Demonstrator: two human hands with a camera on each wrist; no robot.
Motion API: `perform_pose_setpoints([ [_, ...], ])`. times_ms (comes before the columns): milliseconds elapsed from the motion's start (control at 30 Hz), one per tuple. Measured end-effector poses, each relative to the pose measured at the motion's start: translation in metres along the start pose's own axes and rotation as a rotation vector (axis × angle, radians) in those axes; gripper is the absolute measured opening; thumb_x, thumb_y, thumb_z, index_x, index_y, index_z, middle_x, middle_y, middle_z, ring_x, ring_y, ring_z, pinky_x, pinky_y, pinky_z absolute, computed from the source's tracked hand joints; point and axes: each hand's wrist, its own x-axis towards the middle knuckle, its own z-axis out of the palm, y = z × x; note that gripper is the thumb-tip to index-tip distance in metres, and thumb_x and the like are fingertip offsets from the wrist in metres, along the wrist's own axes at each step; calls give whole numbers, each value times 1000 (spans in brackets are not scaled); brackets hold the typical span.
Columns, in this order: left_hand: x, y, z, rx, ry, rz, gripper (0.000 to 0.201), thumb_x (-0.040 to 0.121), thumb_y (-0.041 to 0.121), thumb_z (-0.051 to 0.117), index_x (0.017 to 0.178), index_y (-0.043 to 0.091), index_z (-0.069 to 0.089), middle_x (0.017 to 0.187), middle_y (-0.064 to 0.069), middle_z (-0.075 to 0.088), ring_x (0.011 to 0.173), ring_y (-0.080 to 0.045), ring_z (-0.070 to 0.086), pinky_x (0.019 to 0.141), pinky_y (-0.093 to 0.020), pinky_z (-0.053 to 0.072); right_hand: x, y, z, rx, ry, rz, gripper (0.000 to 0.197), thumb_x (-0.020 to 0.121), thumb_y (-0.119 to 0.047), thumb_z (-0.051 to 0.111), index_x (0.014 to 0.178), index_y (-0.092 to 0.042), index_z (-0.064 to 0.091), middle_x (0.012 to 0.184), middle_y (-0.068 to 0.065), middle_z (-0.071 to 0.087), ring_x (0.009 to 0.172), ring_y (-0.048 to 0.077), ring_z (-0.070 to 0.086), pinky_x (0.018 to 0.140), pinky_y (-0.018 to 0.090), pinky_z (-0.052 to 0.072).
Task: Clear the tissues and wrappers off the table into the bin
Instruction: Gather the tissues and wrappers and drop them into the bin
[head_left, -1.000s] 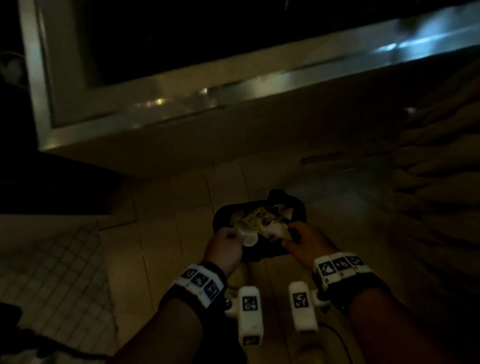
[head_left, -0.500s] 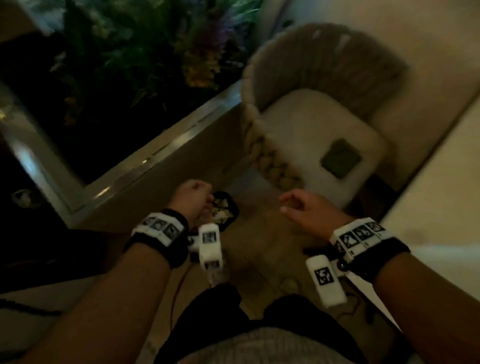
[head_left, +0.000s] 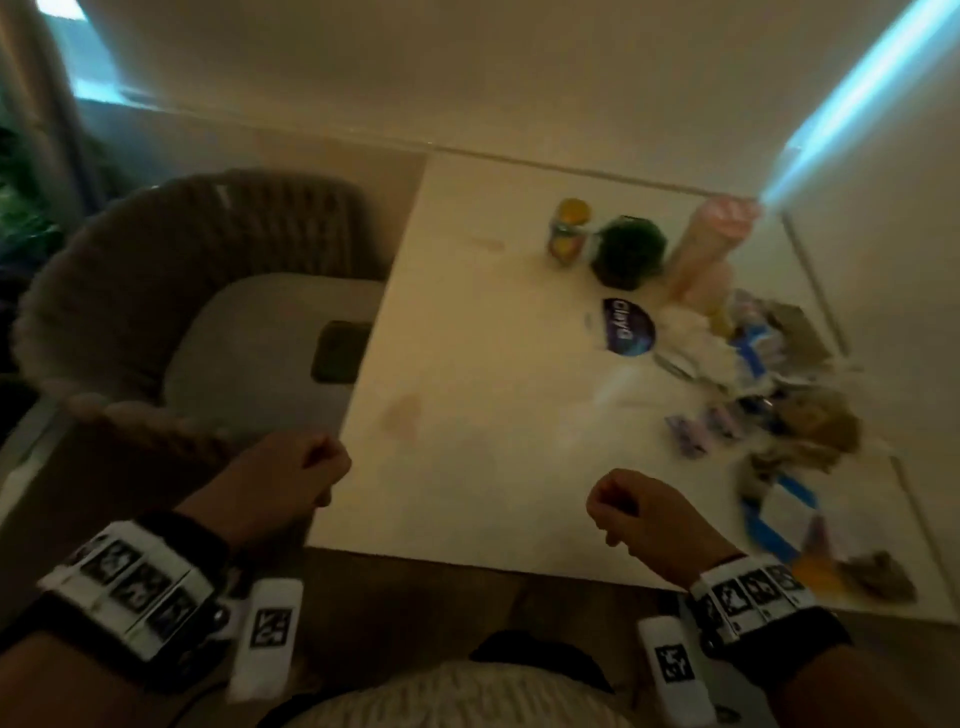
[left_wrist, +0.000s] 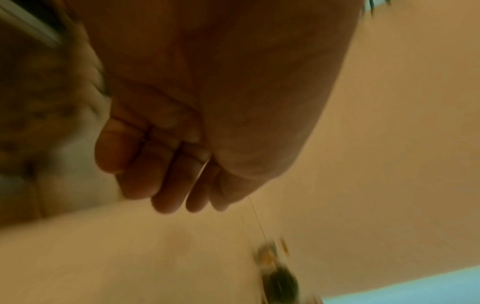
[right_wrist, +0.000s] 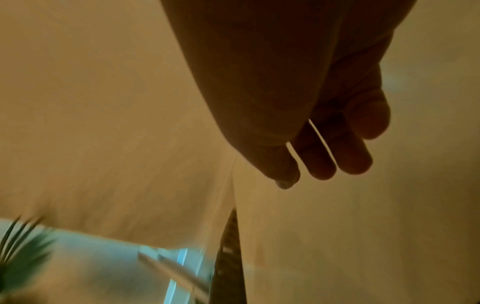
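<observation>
A heap of white tissues (head_left: 691, 338), purple wrappers (head_left: 696, 434), crumpled brown paper (head_left: 810, 421) and a blue-and-white wrapper (head_left: 779, 514) lies along the right side of the white table (head_left: 493, 389). My left hand (head_left: 291, 478) hovers at the table's near left corner, curled into a fist and empty; the left wrist view shows its fingers (left_wrist: 166, 185) folded in. Over the near edge my right hand (head_left: 623, 509) is curled too, holding nothing, well short of the heap. Its fingers (right_wrist: 324, 160) show nothing between them. The bin is out of view.
At the back of the table stand a small can (head_left: 569, 231), a dark green object (head_left: 628, 252), a pink tube (head_left: 706, 244) and a round blue lid (head_left: 627, 326). A woven chair (head_left: 208, 291) with a dark item (head_left: 340, 351) on its seat stands to the left.
A second ago both hands held rubbish over a black bin on the floor. They let go, came away empty, and the view swung up to the table.
</observation>
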Motion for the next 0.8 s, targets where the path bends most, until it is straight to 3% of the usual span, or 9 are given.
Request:
perform_pose_setpoints([
  [133,30,95,65,110,-122,86,12,97,36,53,93,27,60,79,-1,69,70,-18,64,61,-27,50,-21,84,-55,107,106,90,7,92,-23,59,86,-19,60,80,5,66,70,20,65,57,26,49],
  [200,47,139,95,174,-159,134,12,97,36,52,95,27,60,82,1,69,72,-17,64,63,-28,51,-25,115,-75,135,139,105,6,91,-26,60,85,-25,61,77,2,67,68,18,66,68,37,54],
  [267,64,178,123,234,-194,172,14,98,37,50,98,26,59,86,2,68,75,-16,64,68,-32,53,-26,137,-91,134,148,115,7,88,-36,59,82,-34,60,74,-3,67,65,10,65,82,45,51],
  [333,82,214,152,302,-222,213,17,98,37,49,101,24,59,90,1,67,77,-17,62,73,-34,52,-26,152,-103,155,157,108,8,86,-41,58,81,-36,59,74,-5,66,65,9,64,83,48,50],
  [433,109,262,196,378,-210,274,16,97,37,51,100,24,59,96,1,64,80,-18,58,73,-33,48,-28,163,-117,203,185,100,5,90,-30,61,85,-30,61,80,-3,64,70,12,61,71,39,55],
  [500,126,286,224,433,-201,306,14,96,37,52,98,24,58,98,0,62,82,-18,54,72,-31,43,-32,173,-125,193,230,123,5,91,-28,60,87,-27,61,79,-4,62,69,11,59,63,29,50],
  [600,149,312,262,502,-204,327,19,94,37,53,101,21,58,108,-5,63,87,-22,55,74,-32,44,-41,195,-136,198,347,195,5,91,-27,61,86,-26,60,75,-3,61,69,13,60,62,29,50],
  [800,170,332,314,669,-110,355,50,86,48,61,125,20,46,128,-10,47,118,-33,44,94,-47,46,-54,228,-148,150,501,283,6,86,-25,65,86,-26,60,82,-4,59,71,7,56,57,19,43],
])
